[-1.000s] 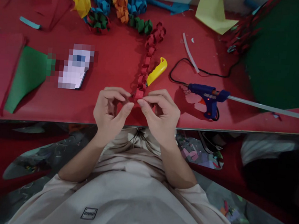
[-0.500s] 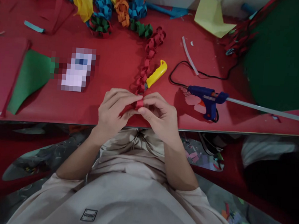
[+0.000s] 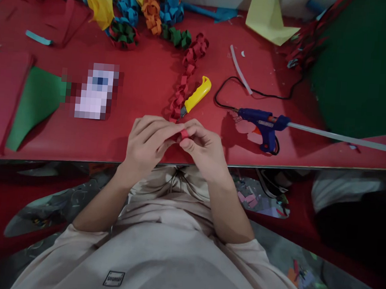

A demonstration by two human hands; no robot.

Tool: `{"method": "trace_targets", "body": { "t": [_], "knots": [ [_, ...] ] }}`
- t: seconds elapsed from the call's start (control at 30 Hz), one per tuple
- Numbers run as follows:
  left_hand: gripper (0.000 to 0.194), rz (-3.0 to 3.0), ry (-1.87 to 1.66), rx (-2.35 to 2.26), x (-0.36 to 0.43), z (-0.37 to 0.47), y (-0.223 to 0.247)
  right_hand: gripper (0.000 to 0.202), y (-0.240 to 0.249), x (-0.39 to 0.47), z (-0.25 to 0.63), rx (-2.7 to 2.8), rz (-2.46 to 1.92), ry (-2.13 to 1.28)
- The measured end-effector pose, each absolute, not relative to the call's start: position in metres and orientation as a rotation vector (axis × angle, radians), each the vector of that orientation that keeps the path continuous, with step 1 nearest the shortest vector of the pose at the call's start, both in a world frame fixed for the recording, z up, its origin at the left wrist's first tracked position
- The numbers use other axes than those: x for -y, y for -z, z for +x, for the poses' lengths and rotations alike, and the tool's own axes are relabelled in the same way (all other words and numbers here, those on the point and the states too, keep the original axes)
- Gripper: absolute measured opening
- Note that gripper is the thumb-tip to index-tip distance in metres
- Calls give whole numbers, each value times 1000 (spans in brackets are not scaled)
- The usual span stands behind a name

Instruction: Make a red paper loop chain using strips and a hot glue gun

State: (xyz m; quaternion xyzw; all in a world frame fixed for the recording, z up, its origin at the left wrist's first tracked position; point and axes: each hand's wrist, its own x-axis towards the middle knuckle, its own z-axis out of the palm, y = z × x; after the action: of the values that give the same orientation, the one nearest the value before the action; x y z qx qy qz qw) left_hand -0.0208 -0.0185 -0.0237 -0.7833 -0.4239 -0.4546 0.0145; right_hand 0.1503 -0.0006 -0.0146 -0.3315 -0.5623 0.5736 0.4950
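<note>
Near the table's front edge, my left hand (image 3: 148,140) and my right hand (image 3: 206,149) meet with fingertips pinched on a small red paper loop (image 3: 184,134). The loop shows between the right thumb and index finger; the left fingertips press at its left side and partly hide it. A red paper chain (image 3: 181,88) runs from just beyond my hands toward the back, where green links (image 3: 176,36) follow it. Whether the loop is joined to the chain is hidden by my fingers. Just past my hands lies a cutter with a yellow handle (image 3: 197,95).
A blue glue gun (image 3: 258,118) with a long glue stick lies right, its black cord curling behind. A blurred pale rectangle (image 3: 97,91) and green paper (image 3: 36,101) lie left. Orange and blue paper chains (image 3: 153,12) are heaped at the back. A large green sheet (image 3: 359,73) covers the right.
The red loop has turned and sits slightly further right, closer to my right thumb. The whole table scene has shifted a little left in view.
</note>
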Motion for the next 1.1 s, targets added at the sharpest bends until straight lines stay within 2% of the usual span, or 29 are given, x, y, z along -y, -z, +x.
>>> {"method": "trace_targets", "body": {
  "t": [0.13,0.3,0.57,0.7,0.9,1.0,1.1],
  "knots": [
    [28,-2408,1460,1243,17,-18,25,53,20,0,150,1329,-824,-1344],
    [23,-2348,1486,1361,20,-13,24,45,21,-1,151,1343,-748,-1461],
    [35,-2477,1484,1380,19,-13,27,48,25,-2,148,1324,-810,-1304],
    [30,-2452,1479,1405,20,-14,28,47,21,-3,150,1376,-816,-1389],
    [32,-2496,1489,1358,21,-11,26,50,25,-3,149,1324,-851,-1263],
    [34,-2496,1491,1376,22,-12,26,45,25,-4,149,1341,-837,-1309],
    [33,-2468,1486,1394,22,-13,26,49,24,-5,150,1388,-830,-1326]
  ]
}}
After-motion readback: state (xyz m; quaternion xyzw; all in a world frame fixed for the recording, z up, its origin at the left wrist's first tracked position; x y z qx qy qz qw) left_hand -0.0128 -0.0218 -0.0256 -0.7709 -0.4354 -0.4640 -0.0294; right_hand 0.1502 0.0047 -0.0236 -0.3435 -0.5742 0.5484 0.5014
